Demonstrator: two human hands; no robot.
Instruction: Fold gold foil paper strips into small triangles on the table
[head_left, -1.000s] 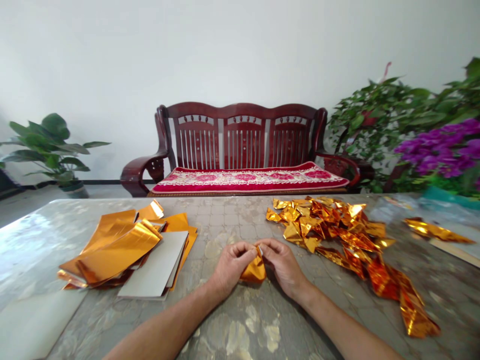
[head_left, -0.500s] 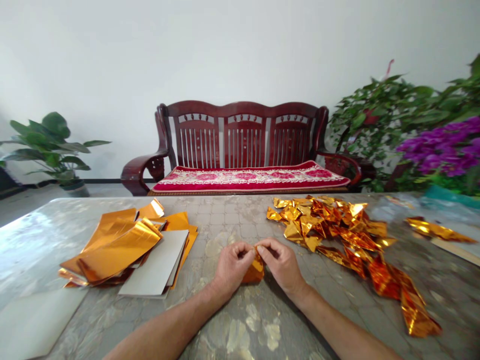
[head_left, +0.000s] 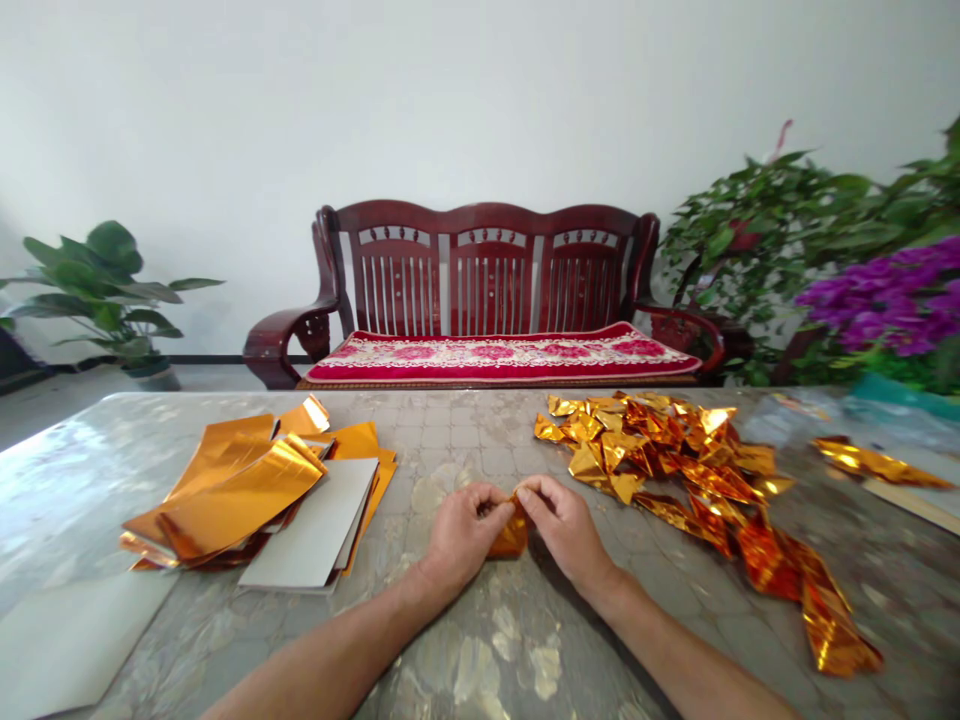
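Both my hands sit at the middle of the table's near side, pinching a small folded piece of gold foil [head_left: 511, 537] between them. My left hand [head_left: 463, 535] holds its left side between thumb and fingers. My right hand [head_left: 559, 527] grips its upper edge with the fingertips. Just right of my right hand lies a heap of crumpled, folded gold foil pieces [head_left: 652, 450]. Left of my left hand is a stack of flat gold foil sheets [head_left: 240, 500], partly under a grey card sheet [head_left: 311, 525].
The mottled stone-look table top [head_left: 465, 440] holds a loose gold foil strip [head_left: 874, 463] at the right and a pale board [head_left: 75, 640] at the near left. Beyond the table stand a red wooden bench [head_left: 480, 290] and potted plants.
The foil between my hands looks smaller and more tightly folded. My fingers have drawn closer around it. The view has shifted very slightly.
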